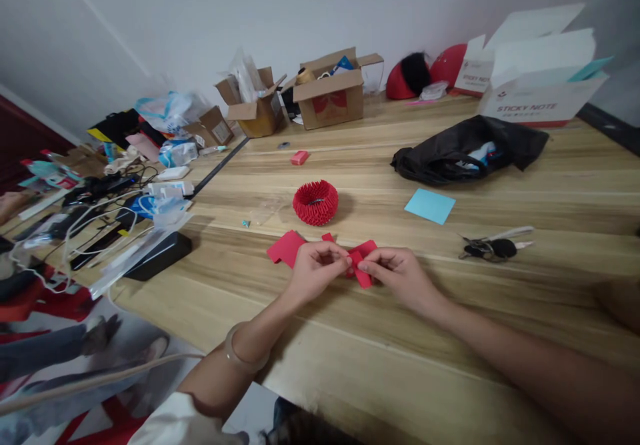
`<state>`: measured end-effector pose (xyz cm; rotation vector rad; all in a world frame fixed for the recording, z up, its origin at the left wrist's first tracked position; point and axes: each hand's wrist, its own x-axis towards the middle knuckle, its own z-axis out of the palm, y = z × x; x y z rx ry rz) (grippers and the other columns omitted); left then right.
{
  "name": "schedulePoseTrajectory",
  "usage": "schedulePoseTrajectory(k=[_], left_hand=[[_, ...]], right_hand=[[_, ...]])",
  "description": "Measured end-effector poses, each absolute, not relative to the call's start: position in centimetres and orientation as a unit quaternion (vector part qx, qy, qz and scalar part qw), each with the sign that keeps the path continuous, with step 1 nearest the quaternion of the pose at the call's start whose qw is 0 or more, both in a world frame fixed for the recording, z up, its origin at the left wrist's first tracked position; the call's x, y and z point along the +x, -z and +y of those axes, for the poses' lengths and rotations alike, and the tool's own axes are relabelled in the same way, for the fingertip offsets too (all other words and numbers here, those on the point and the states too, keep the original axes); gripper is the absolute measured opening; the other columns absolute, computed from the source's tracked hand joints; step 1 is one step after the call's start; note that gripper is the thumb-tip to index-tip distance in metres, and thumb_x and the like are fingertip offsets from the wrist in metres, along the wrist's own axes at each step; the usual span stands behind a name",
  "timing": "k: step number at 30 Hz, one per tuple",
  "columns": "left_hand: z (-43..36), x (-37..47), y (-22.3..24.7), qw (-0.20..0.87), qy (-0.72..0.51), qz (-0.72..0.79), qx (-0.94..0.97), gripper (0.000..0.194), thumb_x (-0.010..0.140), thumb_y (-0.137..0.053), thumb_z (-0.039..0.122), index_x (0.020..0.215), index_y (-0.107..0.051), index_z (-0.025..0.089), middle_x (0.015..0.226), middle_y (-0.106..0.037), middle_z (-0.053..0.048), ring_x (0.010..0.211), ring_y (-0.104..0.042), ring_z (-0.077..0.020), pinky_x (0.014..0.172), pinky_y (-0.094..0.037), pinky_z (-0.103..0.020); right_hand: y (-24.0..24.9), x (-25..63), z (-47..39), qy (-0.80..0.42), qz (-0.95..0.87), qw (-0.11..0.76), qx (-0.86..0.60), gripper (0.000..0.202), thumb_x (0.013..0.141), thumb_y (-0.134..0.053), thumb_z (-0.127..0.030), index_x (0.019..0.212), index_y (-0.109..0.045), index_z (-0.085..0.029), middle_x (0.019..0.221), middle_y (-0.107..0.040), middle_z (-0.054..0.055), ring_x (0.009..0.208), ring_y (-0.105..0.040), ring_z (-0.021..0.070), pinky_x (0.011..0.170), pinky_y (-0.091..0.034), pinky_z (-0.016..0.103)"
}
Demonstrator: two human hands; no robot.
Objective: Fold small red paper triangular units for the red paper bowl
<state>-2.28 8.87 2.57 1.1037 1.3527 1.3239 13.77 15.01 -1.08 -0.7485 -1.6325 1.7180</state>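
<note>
Head view: red paper piece (366, 277) pinched by both left hand (319, 270) and right hand (401, 275), room between them and table's (345, 358) near edge; red sheet (287, 248) by left hand; red bowl (315, 213) behind, toward far edge; black bag (433, 158) farther right.

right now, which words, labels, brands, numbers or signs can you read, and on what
"STICKY NOTE": open white cardboard box, right.
"STICKY NOT", cut off: white cardboard box left of it.
Too small or blurred: finer print on both; print on the blue-and-white plastic bag, small brown cardboard box and red-marked brown cardboard box.
</note>
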Motion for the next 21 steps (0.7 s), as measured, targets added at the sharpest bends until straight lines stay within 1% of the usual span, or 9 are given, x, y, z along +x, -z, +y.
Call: schedulePoseTrajectory(k=[5, 8, 11, 15, 18, 21], left_hand=[[8.99, -2.54, -2.5, 0.419, -0.559, 0.561, 0.445, 0.021, 0.064, -0.08, 0.029, 0.064, -0.068, 0.013, 0.06, -0.065, -0.002, 0.054, -0.057, -0.0097, 0.056, -0.047, -0.022], [9.03, -2.63, -2.59, 0.414, -0.559, 0.558, 0.452, 0.021, 0.065, -0.079, 0.029, 0.064, -0.066, 0.012, 0.059, -0.064, -0.002, 0.054, -0.056, -0.0093, 0.055, -0.045, -0.021], [9.01, -2.51, -2.78, 0.426, -0.547, 0.557, 0.457, 0.022, 0.066, -0.077, 0.03, 0.064, -0.064, 0.012, 0.058, -0.062, -0.002, 0.054, -0.056, -0.0094, 0.055, -0.044, -0.02], [9.06, -2.44, -3.01, 0.419, -0.562, 0.553, 0.452, 0.019, 0.066, -0.074, 0.027, 0.063, -0.062, 0.012, 0.06, -0.061, -0.001, 0.056, -0.055, -0.0092, 0.057, -0.045, -0.021], [9.11, -2.67, -2.93, 0.407, -0.559, 0.56, 0.456, 0.015, 0.066, -0.071, 0.023, 0.064, -0.06, 0.013, 0.061, -0.062, -0.001, 0.058, -0.056, -0.0097, 0.06, -0.045, -0.021], [9.1, -2.95, -2.6, 0.388, -0.521, 0.592, 0.476, 0.01, 0.065, -0.066, 0.018, 0.062, -0.058, 0.013, 0.06, -0.06, 0.0, 0.056, -0.055, -0.0101, 0.057, -0.044, -0.021]], right_hand=[[0.98, 13.73, 14.98, -0.655, -0.626, 0.311, -0.286, 0.02, 0.073, -0.068, -0.035, 0.065, -0.068, -0.017, 0.06, -0.062, 0.001, 0.054, -0.047, 0.0106, 0.053, -0.037, 0.025], [0.95, 13.83, 14.89, -0.643, -0.637, 0.311, -0.289, 0.022, 0.074, -0.067, -0.033, 0.06, -0.065, -0.016, 0.053, -0.057, 0.0, 0.049, -0.044, 0.0098, 0.049, -0.034, 0.024], [1.01, 13.9, 14.78, -0.632, -0.645, 0.314, -0.293, 0.024, 0.076, -0.066, -0.034, 0.06, -0.065, -0.016, 0.05, -0.054, -0.001, 0.047, -0.042, 0.0093, 0.046, -0.031, 0.023], [1.12, 13.81, 14.68, -0.638, -0.643, 0.317, -0.281, 0.017, 0.074, -0.067, -0.033, 0.067, -0.069, -0.017, 0.059, -0.061, 0.0, 0.053, -0.048, 0.0107, 0.053, -0.037, 0.025], [1.07, 13.76, 14.72, -0.628, -0.646, 0.328, -0.284, 0.018, 0.076, -0.066, -0.032, 0.067, -0.068, -0.017, 0.058, -0.061, 0.0, 0.054, -0.048, 0.011, 0.054, -0.037, 0.025], [0.92, 13.8, 14.85, -0.619, -0.64, 0.352, -0.288, 0.021, 0.078, -0.063, -0.033, 0.066, -0.067, -0.017, 0.059, -0.061, 0.001, 0.054, -0.049, 0.0113, 0.054, -0.038, 0.024]])
